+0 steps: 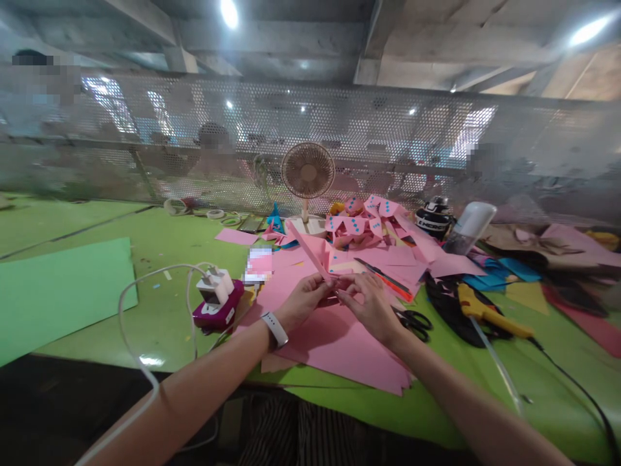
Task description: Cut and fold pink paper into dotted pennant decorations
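My left hand [310, 291] and my right hand [366, 298] meet at the middle of the table. Both are closed on a folded pink paper strip [310, 251], whose long end sticks up to the left. Fingertips of the two hands nearly touch, and the part of the strip between them is mostly hidden. Under my hands lies a stack of large pink paper sheets [339, 349]. Black-handled scissors [414, 322] rest beside my right wrist. Just beyond that hand are an orange cutter [398, 289] and a dark, slim pointed tool [381, 274].
A small fan [308, 171] stands at the back beside pink paper pieces with blue diamonds [356, 225]. On the right lie a yellow glue gun [490, 314], its stick and cord. A purple power block [220, 310] with chargers and white cable sits left, near green sheet [68, 291].
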The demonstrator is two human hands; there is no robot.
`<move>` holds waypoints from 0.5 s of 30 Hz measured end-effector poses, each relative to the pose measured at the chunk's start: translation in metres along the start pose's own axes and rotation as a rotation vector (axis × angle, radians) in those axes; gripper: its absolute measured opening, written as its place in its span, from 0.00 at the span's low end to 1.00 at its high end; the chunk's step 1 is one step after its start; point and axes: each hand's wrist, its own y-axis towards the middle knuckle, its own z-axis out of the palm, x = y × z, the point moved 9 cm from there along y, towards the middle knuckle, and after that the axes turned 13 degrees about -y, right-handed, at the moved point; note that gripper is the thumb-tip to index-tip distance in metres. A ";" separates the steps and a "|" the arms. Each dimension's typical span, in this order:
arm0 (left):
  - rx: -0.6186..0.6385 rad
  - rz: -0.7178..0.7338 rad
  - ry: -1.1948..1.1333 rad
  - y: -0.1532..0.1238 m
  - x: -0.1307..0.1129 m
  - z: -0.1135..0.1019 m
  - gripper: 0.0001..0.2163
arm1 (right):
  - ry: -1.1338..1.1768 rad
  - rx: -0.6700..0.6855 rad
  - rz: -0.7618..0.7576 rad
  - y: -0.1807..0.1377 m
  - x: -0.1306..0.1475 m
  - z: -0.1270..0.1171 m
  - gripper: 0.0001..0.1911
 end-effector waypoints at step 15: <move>0.019 0.022 0.012 0.002 0.000 -0.002 0.16 | -0.003 -0.030 -0.002 0.001 0.001 0.000 0.09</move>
